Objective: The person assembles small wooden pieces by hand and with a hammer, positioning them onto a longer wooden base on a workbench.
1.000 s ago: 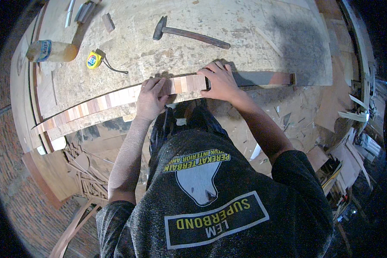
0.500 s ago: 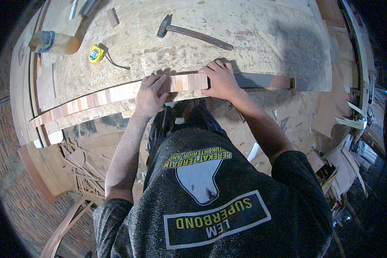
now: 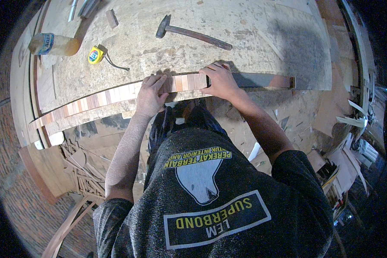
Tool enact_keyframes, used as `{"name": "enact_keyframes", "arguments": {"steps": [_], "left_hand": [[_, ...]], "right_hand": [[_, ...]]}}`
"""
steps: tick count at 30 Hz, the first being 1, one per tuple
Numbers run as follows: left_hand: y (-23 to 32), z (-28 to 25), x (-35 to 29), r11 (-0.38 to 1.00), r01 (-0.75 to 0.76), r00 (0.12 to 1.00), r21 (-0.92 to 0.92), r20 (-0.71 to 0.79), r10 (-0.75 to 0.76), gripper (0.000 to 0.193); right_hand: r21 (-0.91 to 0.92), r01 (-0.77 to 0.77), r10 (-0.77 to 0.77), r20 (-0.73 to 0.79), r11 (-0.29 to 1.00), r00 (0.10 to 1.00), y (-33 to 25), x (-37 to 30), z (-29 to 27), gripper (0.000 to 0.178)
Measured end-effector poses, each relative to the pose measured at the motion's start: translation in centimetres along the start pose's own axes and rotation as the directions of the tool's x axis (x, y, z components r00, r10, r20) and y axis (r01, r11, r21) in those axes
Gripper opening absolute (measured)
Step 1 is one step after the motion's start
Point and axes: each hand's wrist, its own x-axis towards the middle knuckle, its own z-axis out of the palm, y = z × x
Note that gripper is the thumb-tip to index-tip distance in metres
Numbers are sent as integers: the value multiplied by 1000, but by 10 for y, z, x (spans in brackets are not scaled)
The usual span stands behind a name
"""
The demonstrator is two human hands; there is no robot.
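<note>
Along the near edge of the workbench (image 3: 129, 51) runs a row of small wood blocks (image 3: 103, 99) in mixed pale and reddish-brown tones, set side by side. Over the row, right of its middle, my left hand (image 3: 151, 94) is closed, thumb on the near side and fingers on the far side. At the row's right end my right hand (image 3: 219, 80) grips the last blocks, its fingers wrapped over the far edge. Between the two hands several blocks show, pressed together. A dark flat strip (image 3: 258, 80) continues to the right beyond my right hand, ending in a reddish-brown piece.
Farther back lie a hammer (image 3: 198, 36), a yellow tape measure (image 3: 95, 55) with a black strap, and a plastic bottle (image 3: 53, 44) on its side. A small wood block (image 3: 112, 18) lies near the far edge. Wood offcuts (image 3: 346, 165) are heaped at the right.
Both hands stay on the row in almost the same places. My right hand and the row's right end have shifted very slightly left; otherwise the view moved only a little.
</note>
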Motion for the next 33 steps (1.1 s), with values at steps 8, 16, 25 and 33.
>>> {"name": "enact_keyframes", "arguments": {"steps": [8, 16, 25, 33], "left_hand": [[0, 1, 0, 1000, 6, 1000, 5, -1, -6, 75], [1, 0, -1, 1000, -8, 1000, 1, -11, 8, 78], [5, 0, -2, 1000, 13, 1000, 3, -2, -13, 78], [2, 2, -2, 1000, 9, 1000, 3, 13, -9, 81]], "right_hand": [[-47, 20, -20, -12, 999, 1000, -5, 2, -3, 56], [-39, -2, 4, 31, 999, 1000, -6, 5, -7, 57], [-26, -76, 77, 66, 997, 995, -8, 6, -5, 59], [-11, -86, 87, 54, 996, 995, -6, 7, 0, 58]]}}
